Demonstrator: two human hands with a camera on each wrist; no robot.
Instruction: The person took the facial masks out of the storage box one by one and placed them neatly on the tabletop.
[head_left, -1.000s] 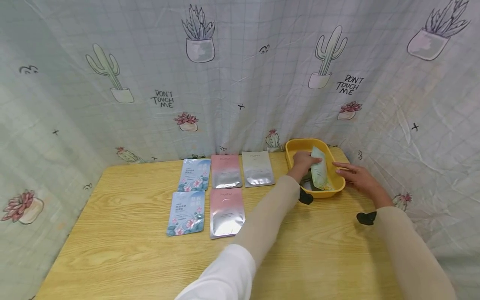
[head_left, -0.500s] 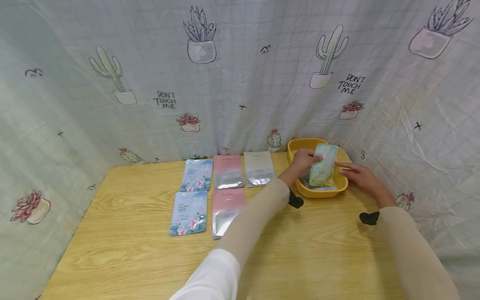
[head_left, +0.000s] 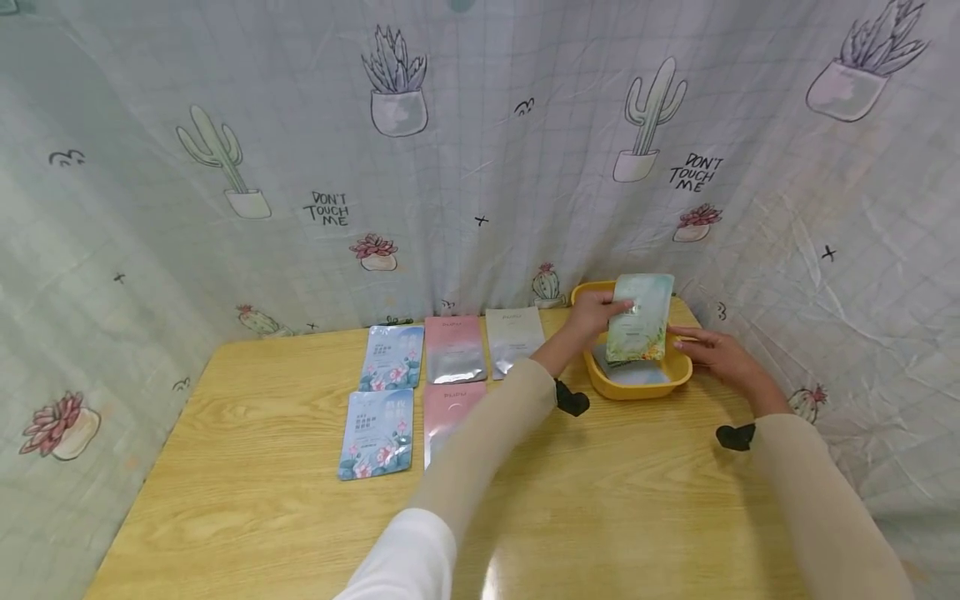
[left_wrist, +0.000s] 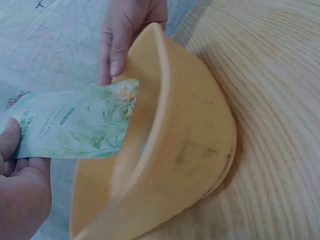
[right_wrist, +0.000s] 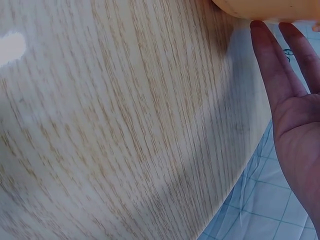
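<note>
My left hand (head_left: 588,321) pinches a pale green face mask packet (head_left: 640,317) by its left edge, thumb on the printed face. The packet, with leaves and orange flowers along its bottom, is tilted up over a yellow plastic basin (head_left: 637,391). In the left wrist view the lower end of the packet overlaps the basin's opening. Straight fingers of my right hand (head_left: 716,354) touch the basin's right side near the rim; the right wrist view shows two fingertips against its wall (right_wrist: 272,9). Beneath the packet, silvery flat packets (head_left: 633,375) lie inside the basin, partly hidden.
Left of the basin, packets lie in two rows: blue floral ones (head_left: 392,358) (head_left: 377,435), pink-silver ones (head_left: 455,350) (head_left: 450,408), and a cream-silver one (head_left: 514,337). My left forearm crosses over the front pink one. A cactus-print curtain (head_left: 480,167) stands behind the wooden table (head_left: 247,467).
My left hand has lifted the green packet up out of the basin and drawn it slightly left, turning its printed face forward. My right hand has stayed at the basin's side.
</note>
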